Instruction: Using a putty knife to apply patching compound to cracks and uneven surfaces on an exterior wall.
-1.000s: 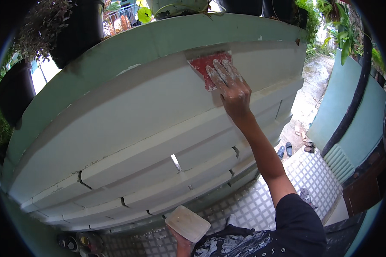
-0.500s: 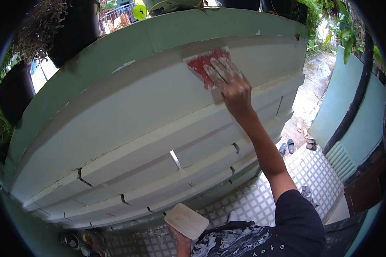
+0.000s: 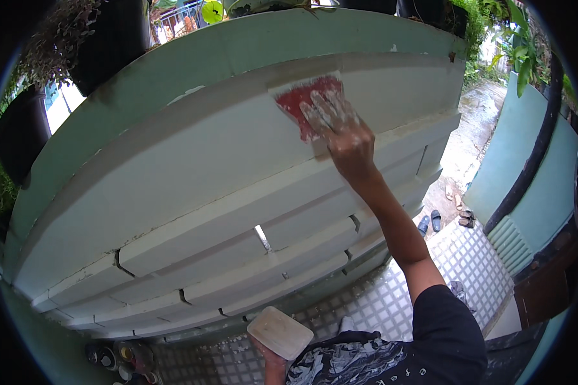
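My right hand (image 3: 340, 128), white-smeared across the fingers, presses a red putty spreader (image 3: 304, 102) to the upper face of a pale wall (image 3: 173, 154). The fingers lie over the spreader's back, and its broad edge, with whitish residue, faces up toward the green coping (image 3: 238, 54). Low in front of my body, my left hand (image 3: 271, 353) supports a shallow off-white rectangular plastic tub (image 3: 280, 332) from beneath and the side. Most of that hand's fingers are hidden under the tub.
Dark plant pots (image 3: 112, 45) line the wall top. Ledges with slots, one letting light through (image 3: 262, 238), run below. Patterned tiles (image 3: 379, 301) cover the floor, with sandals (image 3: 435, 221) at right. Several containers (image 3: 119, 359) stand at lower left.
My right hand and the spreader have slid slightly down and to the left on the wall. The left hand and tub have hardly moved.
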Demonstrator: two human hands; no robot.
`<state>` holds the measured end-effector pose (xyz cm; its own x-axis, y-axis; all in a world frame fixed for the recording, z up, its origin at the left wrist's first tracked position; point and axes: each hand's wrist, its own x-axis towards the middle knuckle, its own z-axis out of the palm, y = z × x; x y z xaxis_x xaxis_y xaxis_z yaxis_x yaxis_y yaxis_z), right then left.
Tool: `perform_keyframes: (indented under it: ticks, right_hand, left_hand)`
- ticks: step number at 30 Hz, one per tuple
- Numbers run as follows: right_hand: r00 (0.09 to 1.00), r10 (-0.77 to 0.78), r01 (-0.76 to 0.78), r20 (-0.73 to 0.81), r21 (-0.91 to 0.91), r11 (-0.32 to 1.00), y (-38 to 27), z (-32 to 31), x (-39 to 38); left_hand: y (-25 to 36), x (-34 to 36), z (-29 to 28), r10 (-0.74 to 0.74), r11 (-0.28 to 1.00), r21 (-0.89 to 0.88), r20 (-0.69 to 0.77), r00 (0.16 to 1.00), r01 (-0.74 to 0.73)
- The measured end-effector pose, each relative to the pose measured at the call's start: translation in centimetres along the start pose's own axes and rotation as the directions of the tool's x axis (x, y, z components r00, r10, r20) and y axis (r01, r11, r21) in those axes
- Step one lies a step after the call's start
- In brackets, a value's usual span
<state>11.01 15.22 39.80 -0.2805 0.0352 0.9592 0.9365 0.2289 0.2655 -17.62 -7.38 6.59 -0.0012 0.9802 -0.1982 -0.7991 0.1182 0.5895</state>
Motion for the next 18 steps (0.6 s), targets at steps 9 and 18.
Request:
perform_keyframes:
  ticks: [9, 18]
  right_hand:
    - [0.999, 0.025, -0.028, 0.034, 0.101, 0.995, -1.7, -1.7, -2.8]
    - [0.998, 0.010, -0.016, 0.062, 0.098, 0.995, -3.1, -0.8, -2.6]
  left_hand:
    - [0.1, -0.4, -1.4, 0.017, 1.000, 0.012, -0.015, 1.000, -0.017]
    - [0.3, -0.4, -1.4, 0.009, 0.999, 0.036, -0.012, 1.000, -0.008]
